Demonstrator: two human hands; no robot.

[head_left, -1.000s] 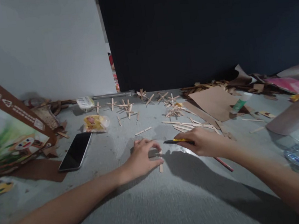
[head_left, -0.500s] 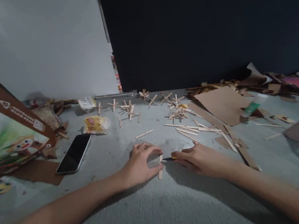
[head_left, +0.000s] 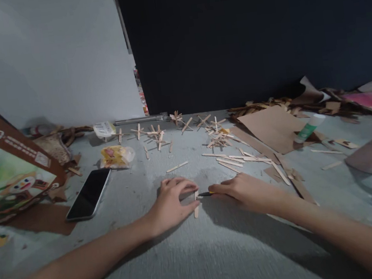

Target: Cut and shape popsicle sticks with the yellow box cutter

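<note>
Head view is showing a short, flat, pale wooden stick (head_left: 196, 212) lying between the two hands, its near end pointing towards the wearer and its long axis running near to far, leaning slightly left at the bottom. Curled like a C, the left hand (head_left: 172, 204) is gripping it from the left, thumb on the nearer part and index finger towards the far end. From the right, the right hand (head_left: 240, 191) is clasping a slim black-and-yellow cutter-like tool (head_left: 206, 194), its dark tip aiming left, nearly square to the stick between those fingers; whether the tip is touching wood is hard to tell. The left hand is sitting nearer the stick. Farther off, loose pale wooden sticks (head_left: 229, 158) are lying scattered.
</note>
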